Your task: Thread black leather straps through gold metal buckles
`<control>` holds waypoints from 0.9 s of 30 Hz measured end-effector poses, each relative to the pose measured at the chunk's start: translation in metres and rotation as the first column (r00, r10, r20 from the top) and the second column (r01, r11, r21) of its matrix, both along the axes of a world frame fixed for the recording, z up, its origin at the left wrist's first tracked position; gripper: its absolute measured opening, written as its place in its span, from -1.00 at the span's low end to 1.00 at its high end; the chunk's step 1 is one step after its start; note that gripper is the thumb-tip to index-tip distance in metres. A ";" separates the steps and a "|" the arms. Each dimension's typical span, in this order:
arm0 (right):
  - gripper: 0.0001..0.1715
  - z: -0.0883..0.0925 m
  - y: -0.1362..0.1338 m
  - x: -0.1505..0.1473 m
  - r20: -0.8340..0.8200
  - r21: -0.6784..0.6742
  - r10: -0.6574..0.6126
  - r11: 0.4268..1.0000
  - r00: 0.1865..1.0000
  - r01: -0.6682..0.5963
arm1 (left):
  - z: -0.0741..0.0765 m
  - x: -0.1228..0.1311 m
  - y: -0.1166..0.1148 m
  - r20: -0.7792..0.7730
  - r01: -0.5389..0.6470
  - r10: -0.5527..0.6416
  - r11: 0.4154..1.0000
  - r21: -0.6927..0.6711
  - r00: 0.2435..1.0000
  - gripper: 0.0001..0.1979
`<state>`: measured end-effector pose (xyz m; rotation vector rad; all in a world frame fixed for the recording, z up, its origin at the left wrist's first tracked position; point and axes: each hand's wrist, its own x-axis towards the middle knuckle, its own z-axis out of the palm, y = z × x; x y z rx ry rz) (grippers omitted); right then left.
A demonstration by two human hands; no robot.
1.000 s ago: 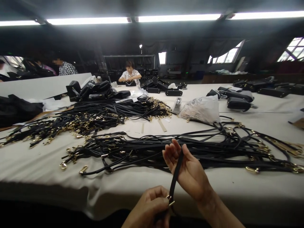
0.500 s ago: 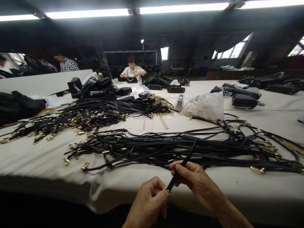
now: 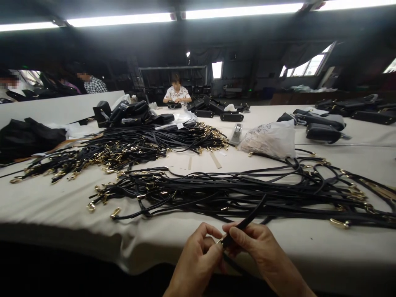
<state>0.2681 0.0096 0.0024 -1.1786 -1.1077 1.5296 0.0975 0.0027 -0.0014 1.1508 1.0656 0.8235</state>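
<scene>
Both of my hands are on one black strap at the table's front edge. With thumb and fingers, my left hand pinches it at a small gold metal fitting. Close by on the right, my right hand grips the strap just above that fitting. The strap's free end points up and to the right, and another length hangs below my hands. Just beyond lies a long pile of black straps with gold clasps at their ends.
A second heap of straps with gold clasps lies farther left. Beyond it are black bags. A filled plastic bag stands at centre right, with more black bags behind. Across the table a co-worker handles a black bag.
My hands have come closer together on the strap. My right hand has slid down towards the gold fitting, and the strap's free end sits lower and further right.
</scene>
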 end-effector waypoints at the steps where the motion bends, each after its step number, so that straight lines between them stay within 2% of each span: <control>1: -0.48 0.001 -0.002 -0.001 0.062 0.039 -0.011 0.999 0.998 0.009 | 0.001 0.000 -0.001 0.004 -0.012 0.012 1.000 0.016 1.000 -0.77; 3: -0.52 0.004 -0.006 -0.001 0.210 0.165 -0.038 0.986 0.977 0.003 | 0.001 0.000 -0.001 -0.004 -0.018 0.018 0.999 0.042 1.000 -0.79; 5: -0.63 0.010 -0.009 -0.001 0.350 0.316 -0.033 0.945 0.936 -0.085 | 0.001 -0.002 -0.002 -0.021 0.002 -0.001 0.999 0.045 1.000 -0.79; 7: -0.71 0.019 -0.011 0.000 0.426 0.384 0.052 0.893 0.903 -0.232 | 0.002 -0.006 -0.002 -0.015 0.033 -0.032 0.999 0.034 0.999 -0.74; 8: -0.70 0.024 -0.011 0.001 0.432 0.364 0.120 0.883 0.894 -0.295 | 0.002 -0.008 -0.003 0.006 0.054 -0.055 0.998 0.027 0.998 -0.70; 10: -0.64 0.030 -0.010 0.003 0.395 0.292 0.218 0.891 0.892 -0.347 | 0.004 -0.011 -0.003 0.069 0.116 -0.118 0.993 0.023 0.991 -0.59; 13: -0.72 0.029 -0.005 0.002 0.362 0.284 0.153 0.922 0.920 -0.265 | 0.005 -0.014 -0.002 0.151 0.201 -0.202 0.979 0.024 0.968 -0.39; 15: -0.69 0.024 -0.003 -0.001 0.327 0.254 0.126 0.943 0.937 -0.216 | 0.005 -0.016 0.000 0.173 0.218 -0.221 0.975 0.035 0.960 -0.21; 18: -0.55 0.019 -0.007 -0.011 0.180 0.086 0.291 0.947 0.940 -0.310 | 0.007 -0.020 0.001 0.228 0.227 -0.237 0.972 0.067 0.944 -0.07; 20: -0.42 0.016 -0.013 -0.019 0.092 0.067 0.334 0.938 0.938 -0.340 | 0.009 -0.022 0.000 0.298 0.230 -0.243 0.970 0.079 0.923 -0.09; 23: -0.23 0.011 -0.021 -0.029 -0.058 0.067 0.285 0.957 0.957 -0.281 | 0.014 -0.023 -0.002 0.387 0.215 -0.230 0.973 0.082 0.893 -0.12; 25: -0.16 0.007 -0.022 -0.032 -0.147 0.045 0.248 0.969 0.958 -0.244 | 0.015 -0.022 -0.002 0.395 0.200 -0.210 0.978 0.067 0.894 -0.27; 27: -0.15 0.002 -0.019 -0.033 -0.191 0.028 0.188 0.982 0.963 -0.186 | 0.013 -0.021 0.001 0.355 0.177 -0.180 0.983 0.042 0.917 -0.50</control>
